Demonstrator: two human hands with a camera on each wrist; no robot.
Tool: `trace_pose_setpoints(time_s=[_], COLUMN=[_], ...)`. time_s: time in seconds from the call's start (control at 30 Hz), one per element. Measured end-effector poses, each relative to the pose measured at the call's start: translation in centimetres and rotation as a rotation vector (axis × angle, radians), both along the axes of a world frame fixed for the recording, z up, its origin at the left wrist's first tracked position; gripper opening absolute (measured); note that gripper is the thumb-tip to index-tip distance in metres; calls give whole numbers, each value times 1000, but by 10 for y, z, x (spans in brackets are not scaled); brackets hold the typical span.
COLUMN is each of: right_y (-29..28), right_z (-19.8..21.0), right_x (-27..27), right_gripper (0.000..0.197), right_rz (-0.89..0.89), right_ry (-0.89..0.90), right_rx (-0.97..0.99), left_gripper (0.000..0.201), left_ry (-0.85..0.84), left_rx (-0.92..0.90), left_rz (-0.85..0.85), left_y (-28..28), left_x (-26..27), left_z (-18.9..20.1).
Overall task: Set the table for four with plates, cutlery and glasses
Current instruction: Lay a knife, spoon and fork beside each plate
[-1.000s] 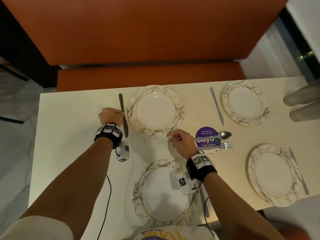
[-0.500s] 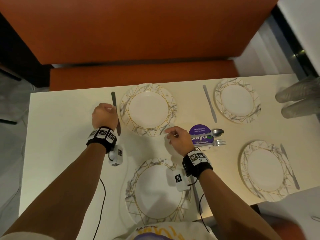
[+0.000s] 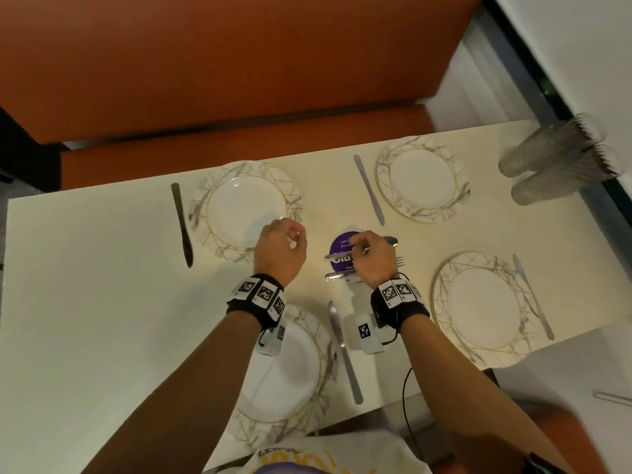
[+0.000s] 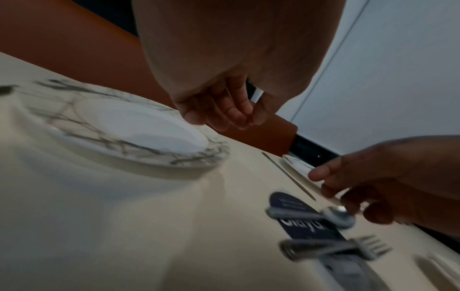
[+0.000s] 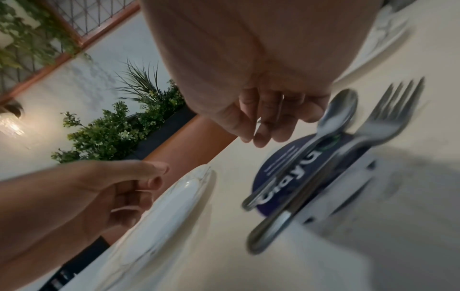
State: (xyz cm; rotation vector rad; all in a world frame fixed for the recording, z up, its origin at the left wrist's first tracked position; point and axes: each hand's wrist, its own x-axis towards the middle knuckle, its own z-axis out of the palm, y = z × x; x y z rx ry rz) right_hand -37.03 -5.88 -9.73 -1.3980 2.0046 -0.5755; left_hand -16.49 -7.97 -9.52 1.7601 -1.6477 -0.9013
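Observation:
Four marbled plates lie on the cream table (image 3: 85, 285): far left (image 3: 246, 210), far right (image 3: 422, 179), near right (image 3: 478, 307) and near left (image 3: 297, 371). A knife lies beside each one (image 3: 182, 224) (image 3: 369, 189) (image 3: 531, 295) (image 3: 345, 354). A spoon (image 5: 336, 114) and a fork (image 5: 388, 118) rest across a purple round sign (image 3: 340, 246) in the middle. My right hand (image 3: 359, 246) hovers over the spoon's handle, fingers hanging relaxed just beside it. My left hand (image 3: 294, 239) hangs loosely curled and holds nothing, above the far-left plate's right rim.
Clear ribbed glasses (image 3: 554, 148) stand stacked at the table's far right corner. An orange bench (image 3: 239, 63) runs along the far side. The table's left part holds nothing but the one knife. Cables trail from both wrist cameras over the near edge.
My left hand has let go of the far-left knife and moved right to the plate's rim. My right hand has moved right, over the spoon and fork.

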Motion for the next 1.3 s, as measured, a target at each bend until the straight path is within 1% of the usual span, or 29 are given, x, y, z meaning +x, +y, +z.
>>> trace_pose_setpoints(time_s=[0.1, 0.13, 0.17, 0.2, 0.27, 0.33, 0.4, 0.43, 0.53, 0.63, 0.7, 0.73, 0.83, 0.9, 0.97, 1.03, 1.17, 1.2, 1.3], right_y=[-4, -6, -8, -10, -13, -17, -20, -22, -26, -30, -34, -37, -48, -58, -68, -78, -92, -93, -93], right_z=[-4, -4, -6, -5, -7, -8, -12, -15, -19, -18, -16, -13, 4, 16, 28, 40, 59, 63, 71], right_x=[-34, -37, -42, -67, -71, -86, -95, -98, -105, -113, -118, -121, -124, -125, -126, -126, -121, -118, -111], right_gripper=[17, 18, 21, 25, 32, 37, 37, 33, 21, 17, 14, 12, 12, 12, 12, 12, 12, 13, 17], right_rz=[-11, -17, -34, -64, -60, -40, -2, 23, 50, 49, 62, 75, 128, 140, 155, 159, 161, 165, 188], right_ry=[148, 181, 197, 210, 257, 303, 325, 328, 245, 132, 52, 22, -17, -63, -82, -100, -156, -176, -235], right_rx=[22, 45, 74, 119, 183, 237, 280, 295, 317, 340, 291, 255, 139, 56, -6, -67, -206, -234, -260], left_gripper=[7, 7, 9, 11, 14, 18, 22, 23, 24, 25, 26, 26, 25, 24, 24, 24, 22, 22, 20], left_ry=[0, -2, -12, -22, -36, -63, -125, -153, -245, -341, -388, -383, -265, -201, -98, 73, 472, 525, 577], left_rx=[53, 81, 90, 100, 122, 124, 140, 159, 208, 234, 244, 247, 269, 266, 261, 289, 374, 380, 365], left_rz=[-82, -97, -119, -144, -176, -194, -212, -217, -219, -199, -198, -199, -179, -157, -105, -21, 170, 193, 251], left_y=[4, 5, 5, 3, 3, 1, 1, 0, -3, -3, -4, -5, -8, -10, -12, -14, -9, -7, -1], left_x=[-38, -42, -48, -75, -81, -100, -115, -122, -135, -144, -149, -150, -153, -155, -158, -161, -163, -164, -164], left_z=[-9, -11, -14, -16, -18, -24, -28, -29, -32, -30, -27, -26, -23, -15, -2, 13, 42, 46, 51])
